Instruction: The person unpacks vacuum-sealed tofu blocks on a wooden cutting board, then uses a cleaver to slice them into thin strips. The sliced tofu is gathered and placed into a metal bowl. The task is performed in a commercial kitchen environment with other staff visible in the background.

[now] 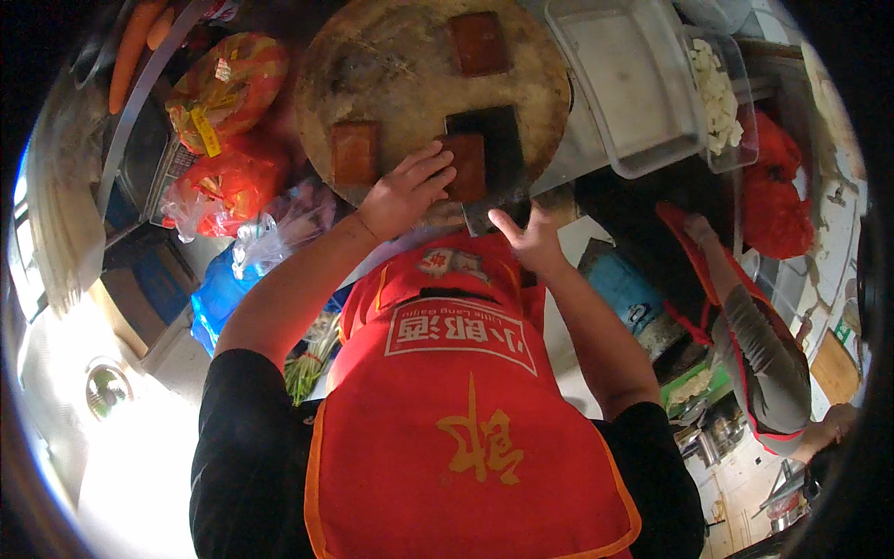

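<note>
A dark cleaver blade [503, 143] lies flat on the round wooden chopping block [391, 63]. On its left part sits a brown slab [466, 164] that looks like dried tofu. The fingers of my left hand [412, 185] press on that slab's left side. My right hand [534, 237] is at the cleaver's near end, thumb and fingers on either side of it; the handle is mostly hidden. Two similar slabs rest apart on the wood: the left slab [355, 154], close to my left wrist, and the far slab [479, 43].
Right of the block stand a clear plastic tub [628, 77] and a container of pale chopped pieces [716, 98]. Red plastic bags [241, 178] and carrots [133, 56] are at the left. Another person's arm [758, 349] reaches in from the right, near a blue container [618, 286].
</note>
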{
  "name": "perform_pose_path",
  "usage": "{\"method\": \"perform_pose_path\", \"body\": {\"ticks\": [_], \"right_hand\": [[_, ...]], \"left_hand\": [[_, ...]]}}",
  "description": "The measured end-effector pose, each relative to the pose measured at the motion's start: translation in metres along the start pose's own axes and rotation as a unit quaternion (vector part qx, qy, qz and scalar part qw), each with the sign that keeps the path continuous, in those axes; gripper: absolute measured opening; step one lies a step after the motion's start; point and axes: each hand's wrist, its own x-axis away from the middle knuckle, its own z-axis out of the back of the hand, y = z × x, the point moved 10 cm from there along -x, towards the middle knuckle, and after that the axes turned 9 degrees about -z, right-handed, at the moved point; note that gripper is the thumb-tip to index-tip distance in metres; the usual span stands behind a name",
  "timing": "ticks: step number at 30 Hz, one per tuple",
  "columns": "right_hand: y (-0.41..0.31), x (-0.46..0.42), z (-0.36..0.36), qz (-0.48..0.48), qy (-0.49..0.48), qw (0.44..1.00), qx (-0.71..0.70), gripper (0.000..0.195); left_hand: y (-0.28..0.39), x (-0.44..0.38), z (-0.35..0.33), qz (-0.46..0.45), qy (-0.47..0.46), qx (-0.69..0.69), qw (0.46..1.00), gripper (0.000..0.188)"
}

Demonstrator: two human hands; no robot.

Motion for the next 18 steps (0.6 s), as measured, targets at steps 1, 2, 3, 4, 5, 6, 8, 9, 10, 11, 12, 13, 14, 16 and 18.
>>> {"method": "perform_pose_path", "body": {"ticks": [1, 2, 3, 4, 5, 6, 8, 9, 10, 11, 12, 13, 14, 16, 18], "right_hand": [[-0.001, 0.0, -0.001, 0.006, 0.005, 1.0, 0.012, 0.043], [-0.001, 0.0, -0.002, 0.012, 0.008, 1.0, 0.021, 0.043], [-0.002, 0.0, -0.003, 0.018, 0.011, 0.999, 0.03, 0.043], [0.0, 0.0, -0.005, 0.009, 0.001, 0.999, 0.033, 0.04], [0.002, 0.0, -0.007, -0.001, -0.008, 0.999, 0.036, 0.037], [0.004, 0.0, -0.01, -0.01, -0.017, 0.999, 0.039, 0.034], [0.001, 0.0, -0.008, 0.0, -0.006, 0.999, 0.04, 0.034], [-0.002, 0.0, -0.007, 0.006, -0.001, 0.999, 0.04, 0.035], [-0.003, 0.0, -0.008, 0.003, -0.004, 0.999, 0.039, 0.037], [-0.005, 0.0, -0.009, 0.001, -0.007, 0.999, 0.038, 0.04], [-0.004, 0.0, -0.01, -0.014, -0.009, 0.999, 0.041, 0.042], [-0.011, 0.001, -0.009, 0.008, 0.0, 0.999, 0.039, 0.043], [-0.015, 0.002, -0.007, 0.018, 0.01, 0.999, 0.041, 0.043], [-0.019, 0.003, -0.006, 0.026, 0.015, 0.999, 0.042, 0.043], [-0.019, 0.004, -0.007, 0.032, 0.01, 0.999, 0.033, 0.044]], "left_hand": [[0.0, 0.0, 0.0, 0.0, 0.001, 0.0, 1.0, 0.049], [-0.001, 0.0, 0.0, 0.001, 0.003, -0.001, 1.0, 0.049], [-0.001, 0.0, 0.001, 0.001, 0.005, -0.001, 1.0, 0.049], [-0.001, 0.0, 0.001, 0.001, 0.002, 0.001, 1.0, 0.049], [-0.002, 0.0, 0.0, 0.001, -0.001, 0.003, 1.0, 0.049], [-0.003, 0.0, -0.001, 0.004, -0.004, 0.007, 1.0, 0.049], [-0.003, 0.0, -0.001, 0.0, -0.003, 0.007, 1.0, 0.049], [-0.003, -0.001, -0.001, -0.001, -0.002, 0.007, 1.0, 0.049], [-0.004, -0.001, 0.0, 0.001, -0.002, 0.011, 1.0, 0.049], [-0.004, -0.001, 0.0, 0.002, -0.001, 0.014, 1.0, 0.049], [-0.004, -0.002, 0.0, 0.002, 0.002, 0.018, 1.0, 0.049], [-0.005, -0.002, 0.0, 0.004, 0.002, 0.019, 1.0, 0.049], [-0.005, -0.002, 0.001, 0.003, 0.004, 0.02, 1.0, 0.049], [-0.005, -0.002, 0.001, 0.005, 0.002, 0.022, 1.0, 0.049], [-0.007, -0.001, -0.002, 0.009, -0.008, 0.025, 1.0, 0.048]]}}
